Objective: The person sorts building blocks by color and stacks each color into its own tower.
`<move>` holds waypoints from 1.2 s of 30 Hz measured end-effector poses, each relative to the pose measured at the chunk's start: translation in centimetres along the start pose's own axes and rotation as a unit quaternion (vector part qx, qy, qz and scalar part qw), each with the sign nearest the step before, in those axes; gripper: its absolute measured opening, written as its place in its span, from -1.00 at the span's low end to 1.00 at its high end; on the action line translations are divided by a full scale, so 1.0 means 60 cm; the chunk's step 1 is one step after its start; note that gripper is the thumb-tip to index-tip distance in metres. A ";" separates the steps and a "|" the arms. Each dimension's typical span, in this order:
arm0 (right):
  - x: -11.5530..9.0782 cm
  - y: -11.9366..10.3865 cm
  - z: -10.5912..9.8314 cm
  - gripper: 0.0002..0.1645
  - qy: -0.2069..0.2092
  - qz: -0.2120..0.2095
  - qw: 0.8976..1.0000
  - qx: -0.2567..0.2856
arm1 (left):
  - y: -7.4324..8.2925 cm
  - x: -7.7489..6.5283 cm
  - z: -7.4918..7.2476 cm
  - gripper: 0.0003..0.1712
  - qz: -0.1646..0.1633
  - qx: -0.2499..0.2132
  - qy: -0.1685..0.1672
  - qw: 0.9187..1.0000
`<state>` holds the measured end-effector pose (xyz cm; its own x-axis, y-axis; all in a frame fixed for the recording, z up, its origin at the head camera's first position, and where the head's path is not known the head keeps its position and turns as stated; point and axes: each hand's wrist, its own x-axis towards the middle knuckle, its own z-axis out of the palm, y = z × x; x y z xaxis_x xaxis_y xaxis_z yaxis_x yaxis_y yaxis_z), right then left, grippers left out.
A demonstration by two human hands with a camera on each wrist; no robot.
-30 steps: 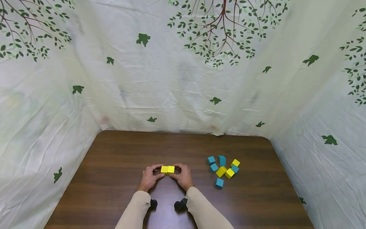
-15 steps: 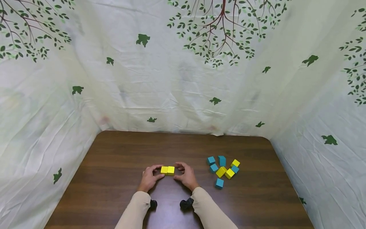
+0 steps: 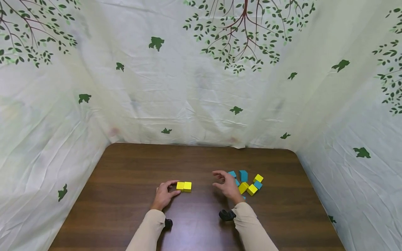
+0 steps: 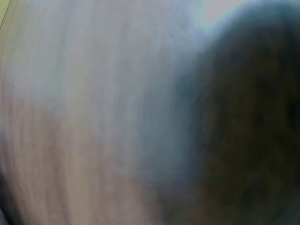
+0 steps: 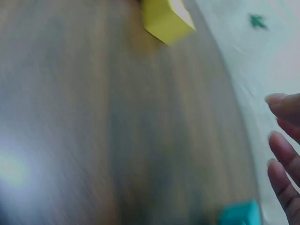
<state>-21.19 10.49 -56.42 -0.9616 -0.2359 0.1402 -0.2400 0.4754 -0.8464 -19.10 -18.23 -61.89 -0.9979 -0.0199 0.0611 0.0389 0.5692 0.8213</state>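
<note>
Two yellow blocks stand side by side, touching, near the middle of the wooden table. My left hand pinches the left yellow block between thumb and fingers. At the far side of the pair, the right yellow block has no hand on it. My right hand hovers at the left of a loose group of blocks, holding nothing, fingers apart from the thumb. It partly hides blue blocks behind it. In the right wrist view show its fingers, a yellow block and part of a blue block.
In the group lie several blocks, among them a blue block and a yellow block. The table ends at a leaf-printed cloth on the back and sides. The left wrist view is mostly blurred.
My right hand has let go of the right yellow block and moved right, over to the loose blocks. My left hand and the yellow pair stay in place.
</note>
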 end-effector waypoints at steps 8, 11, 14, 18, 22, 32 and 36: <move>-0.026 0.042 -0.098 -0.53 0.062 0.034 0.997 0.003 | 0.003 -0.001 -0.001 -0.55 -0.002 0.002 -0.005 1.000; -0.038 0.056 -0.126 -0.53 0.076 0.057 0.995 -0.004 | 0.003 -0.001 -0.001 -0.55 -0.002 0.002 -0.004 1.000; -0.049 0.069 -0.147 -0.53 0.082 0.081 0.993 -0.008 | 0.003 -0.001 -0.003 -0.55 -0.004 0.001 -0.002 1.000; -0.062 0.085 -0.168 -0.55 0.088 0.102 0.991 -0.014 | 0.005 -0.003 -0.004 -0.55 -0.005 0.003 -0.001 1.000; -0.072 0.097 -0.179 -0.56 0.085 0.115 0.989 -0.034 | 0.006 -0.004 -0.002 -0.55 -0.008 0.000 -0.003 1.000; -0.095 0.125 -0.175 -0.55 0.038 0.110 0.989 -0.092 | 0.004 -0.004 -0.001 -0.54 0.000 0.003 -0.008 1.000; -0.098 0.134 -0.172 -0.54 0.038 0.092 0.991 -0.090 | 0.005 -0.004 -0.001 -0.54 0.000 0.003 -0.009 1.000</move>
<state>-18.85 24.43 -58.75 -0.9969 -0.0701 0.0361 -0.0731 0.6498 -0.7566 -18.84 -18.12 -61.62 -0.9987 -0.0059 0.0514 0.0386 0.5747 0.8175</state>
